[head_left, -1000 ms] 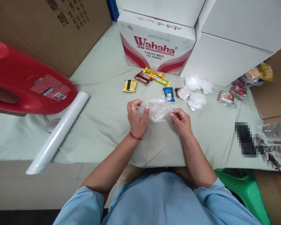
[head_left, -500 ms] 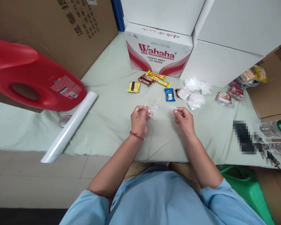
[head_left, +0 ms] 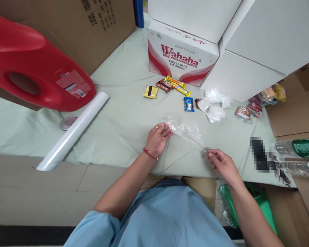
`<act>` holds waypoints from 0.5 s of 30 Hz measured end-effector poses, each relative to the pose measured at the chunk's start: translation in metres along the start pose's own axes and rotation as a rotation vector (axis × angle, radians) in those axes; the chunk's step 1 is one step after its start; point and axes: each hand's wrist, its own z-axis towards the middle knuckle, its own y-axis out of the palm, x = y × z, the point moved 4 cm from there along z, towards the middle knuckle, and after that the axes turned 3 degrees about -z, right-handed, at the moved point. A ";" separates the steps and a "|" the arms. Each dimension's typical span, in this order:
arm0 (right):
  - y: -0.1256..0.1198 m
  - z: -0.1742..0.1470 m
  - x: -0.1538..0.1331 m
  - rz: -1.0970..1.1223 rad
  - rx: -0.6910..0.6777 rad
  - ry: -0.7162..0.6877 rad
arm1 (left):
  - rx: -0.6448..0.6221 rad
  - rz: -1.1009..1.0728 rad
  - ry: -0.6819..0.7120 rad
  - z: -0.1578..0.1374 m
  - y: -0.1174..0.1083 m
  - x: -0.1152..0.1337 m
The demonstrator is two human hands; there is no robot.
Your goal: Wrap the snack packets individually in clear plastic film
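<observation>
At center frame, clear plastic film (head_left: 189, 132) stretches between both hands over the cloth-covered counter (head_left: 123, 137). Left hand (head_left: 157, 140): grip closed on film's upper-left end. Right hand (head_left: 223, 165): grip pinches the tapered lower-right end. Blue-wrapped snack (head_left: 189, 104) sits just above in frame, white plastic-wrapped bundles (head_left: 216, 114) upper right of film, Wahaha water carton (head_left: 180, 61) top center.
</observation>
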 end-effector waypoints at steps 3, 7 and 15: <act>-0.026 0.009 -0.029 -0.155 0.201 -0.190 | -0.011 -0.002 -0.005 -0.006 0.003 -0.002; -0.002 0.051 -0.075 -0.387 0.308 -0.466 | -0.049 0.064 0.006 -0.016 0.009 -0.002; 0.071 0.125 -0.092 -0.389 0.060 -0.425 | 0.052 0.239 0.160 -0.027 -0.001 0.011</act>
